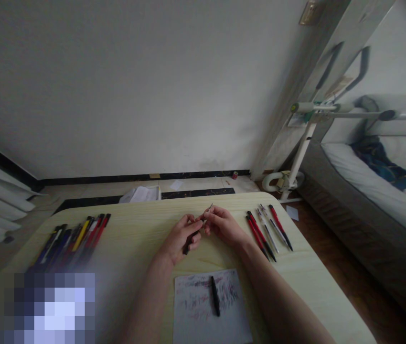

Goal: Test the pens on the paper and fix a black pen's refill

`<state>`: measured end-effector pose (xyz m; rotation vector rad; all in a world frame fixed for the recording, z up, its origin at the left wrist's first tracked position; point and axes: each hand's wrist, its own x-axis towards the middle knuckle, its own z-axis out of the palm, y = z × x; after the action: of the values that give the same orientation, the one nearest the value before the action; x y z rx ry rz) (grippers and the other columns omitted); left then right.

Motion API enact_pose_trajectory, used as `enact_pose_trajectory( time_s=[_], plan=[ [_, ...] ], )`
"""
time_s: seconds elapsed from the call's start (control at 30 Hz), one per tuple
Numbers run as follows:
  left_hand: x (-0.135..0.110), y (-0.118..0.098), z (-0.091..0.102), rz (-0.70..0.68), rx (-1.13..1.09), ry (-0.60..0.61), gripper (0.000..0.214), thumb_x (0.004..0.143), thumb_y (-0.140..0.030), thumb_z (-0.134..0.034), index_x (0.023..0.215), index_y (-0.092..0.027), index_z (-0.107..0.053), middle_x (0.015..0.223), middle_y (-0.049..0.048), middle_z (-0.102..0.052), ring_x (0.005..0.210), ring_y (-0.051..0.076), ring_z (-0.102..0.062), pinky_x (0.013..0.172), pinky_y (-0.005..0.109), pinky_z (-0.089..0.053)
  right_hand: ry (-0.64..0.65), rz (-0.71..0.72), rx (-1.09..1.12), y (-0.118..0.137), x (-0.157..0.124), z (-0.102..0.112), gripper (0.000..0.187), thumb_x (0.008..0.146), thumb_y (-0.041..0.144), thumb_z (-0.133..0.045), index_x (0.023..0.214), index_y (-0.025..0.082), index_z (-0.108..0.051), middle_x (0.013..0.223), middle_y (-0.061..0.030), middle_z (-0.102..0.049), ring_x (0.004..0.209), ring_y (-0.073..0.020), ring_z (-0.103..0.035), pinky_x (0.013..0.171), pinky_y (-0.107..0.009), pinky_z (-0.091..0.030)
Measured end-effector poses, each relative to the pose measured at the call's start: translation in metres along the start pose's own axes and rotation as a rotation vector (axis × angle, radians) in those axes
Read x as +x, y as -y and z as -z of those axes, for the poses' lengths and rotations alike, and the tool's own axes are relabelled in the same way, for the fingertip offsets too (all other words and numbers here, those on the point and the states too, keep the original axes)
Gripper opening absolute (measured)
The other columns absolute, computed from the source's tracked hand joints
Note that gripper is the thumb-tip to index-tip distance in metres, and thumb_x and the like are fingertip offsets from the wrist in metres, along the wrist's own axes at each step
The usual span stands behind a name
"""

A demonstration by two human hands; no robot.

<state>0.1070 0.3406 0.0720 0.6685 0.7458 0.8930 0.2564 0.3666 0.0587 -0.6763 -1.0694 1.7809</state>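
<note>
Over the middle of the table my left hand (184, 235) is closed around a dark pen barrel (189, 243), whose lower end sticks out below the palm. Right beside it, my right hand (222, 224) pinches a thin pen part (210, 207), with its slim end pointing up past the fingertips. The fingertips of both hands meet, so the join between the pieces is hidden. Below the hands lies a white sheet of paper (192, 329) covered in dark and reddish scribbles. A black pen (215, 296) rests on that sheet.
Several red, black and clear pens (281, 228) lie to the right on the wooden table (134, 239). At the left is a larger row of mixed pens (81, 234), partly blurred. Beyond are a wall, white exercise equipment (301, 148) and a sofa (339, 177).
</note>
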Motion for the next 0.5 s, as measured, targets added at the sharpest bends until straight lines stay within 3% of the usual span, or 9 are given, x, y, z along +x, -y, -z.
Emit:
enact_pose_trajectory(
  time_s=[0.17, 0.33, 0.5],
  plan=[
    [0.0006, 0.0003, -0.0015, -0.004, 0.051, -0.002, 0.025, 0.072, -0.029, -0.062, 0.077, -0.020, -0.039, 0.066, -0.0034, -0.052, 0.041, 0.002, -0.040, 0.033, 0.011, -0.024, 0.022, -0.027, 0.038, -0.0002, -0.0014, 0.0021, 0.014, 0.074, 0.029, -0.059, 0.075, 0.017, -0.052, 0.061, -0.0001, -0.064, 0.053, -0.0114, -0.059, 0.055, -0.024, -0.045],
    [0.0029, 0.0025, 0.0014, -0.026, 0.063, -0.025, 0.022, 0.073, -0.031, -0.060, 0.082, -0.019, -0.043, 0.071, -0.0013, -0.055, 0.048, 0.006, -0.049, 0.039, 0.015, -0.036, -0.065, -0.006, 0.118, 0.0020, -0.0010, 0.0030, 0.016, 0.072, 0.028, -0.062, 0.070, 0.017, -0.050, 0.070, -0.0009, -0.065, 0.053, -0.0093, -0.059, 0.052, -0.021, -0.044],
    [0.0030, 0.0028, 0.0034, -0.037, 0.028, -0.001, 0.021, 0.074, -0.032, -0.059, 0.083, -0.018, -0.047, 0.073, -0.0007, -0.055, 0.043, 0.004, -0.045, 0.036, 0.015, -0.031, -0.095, 0.039, 0.142, 0.0027, 0.0004, 0.0025, 0.015, 0.073, 0.025, -0.061, 0.068, 0.018, -0.049, 0.076, -0.0016, -0.065, 0.053, -0.0084, -0.057, 0.051, -0.020, -0.044]
  ],
)
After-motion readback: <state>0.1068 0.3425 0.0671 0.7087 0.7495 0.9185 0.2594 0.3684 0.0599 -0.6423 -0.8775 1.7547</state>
